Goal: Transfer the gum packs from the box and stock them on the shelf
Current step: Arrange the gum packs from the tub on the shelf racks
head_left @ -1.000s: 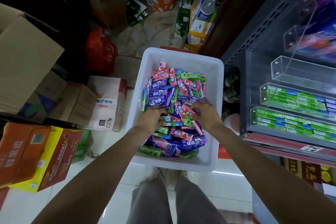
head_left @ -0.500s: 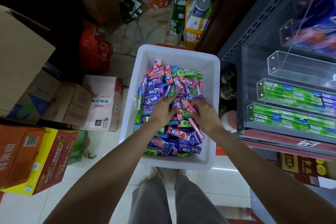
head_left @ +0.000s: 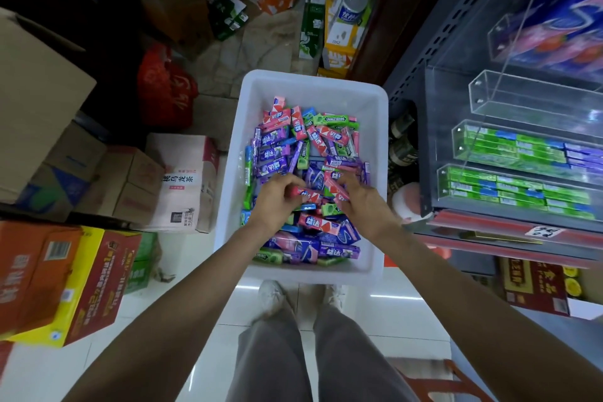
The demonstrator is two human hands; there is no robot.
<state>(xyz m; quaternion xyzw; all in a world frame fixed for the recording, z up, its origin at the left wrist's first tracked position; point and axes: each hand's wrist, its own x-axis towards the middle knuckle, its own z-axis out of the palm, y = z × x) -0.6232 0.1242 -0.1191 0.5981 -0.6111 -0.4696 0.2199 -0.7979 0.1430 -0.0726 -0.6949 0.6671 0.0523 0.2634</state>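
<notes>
White plastic bin, taken as landmark, is sitting on the tiled floor directly ahead of the person's shoes.

Surroundings: cardboard cartons are lying stacked left of the bin; a red plastic bag is slumping beyond them; an orange-and-yellow drinks case is lying nearer, to the bin's left. Bottled water and green cartons are standing beyond the bin's far edge. Nothing is lying between the bin and the shelf.

Shelf unit is standing just right of the bin, its clear acrylic trays rising in tiers; the two lower trays are carrying rows of green and blue gum packs, while the tray above them is showing none.

Contents of bin: loose gum packs in pink, purple, green and blue are lying heaped.

Left hand is pinching a pink pack over the heap. Right hand is curling its fingers round another pink pack just beside it.
</notes>
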